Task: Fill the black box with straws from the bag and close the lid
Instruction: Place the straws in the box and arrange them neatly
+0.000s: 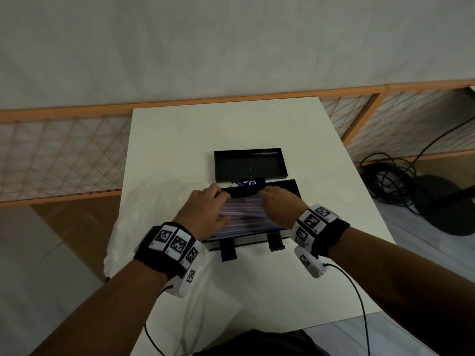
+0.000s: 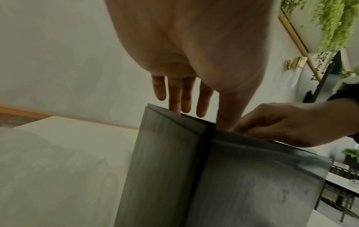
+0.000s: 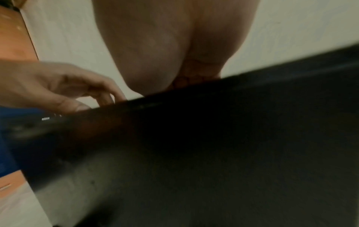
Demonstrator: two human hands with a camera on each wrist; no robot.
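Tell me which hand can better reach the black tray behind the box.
Probably right: the right hand lies before the middle of the black tray, the left hand before its left corner. Both grip the box.

Beyond both hands (image 1: 205, 214) (image 1: 279, 205) a black tray (image 1: 250, 164) blocks the far side, touching a blue packet (image 1: 250, 182). Left of the hands a white bag (image 1: 133, 222) covers the worktop (image 1: 257, 124). To their right, and past the tray, the surface lies bare.

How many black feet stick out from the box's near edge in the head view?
2: left foot below the left hand, right foot near the right wrist. Others may be hidden.
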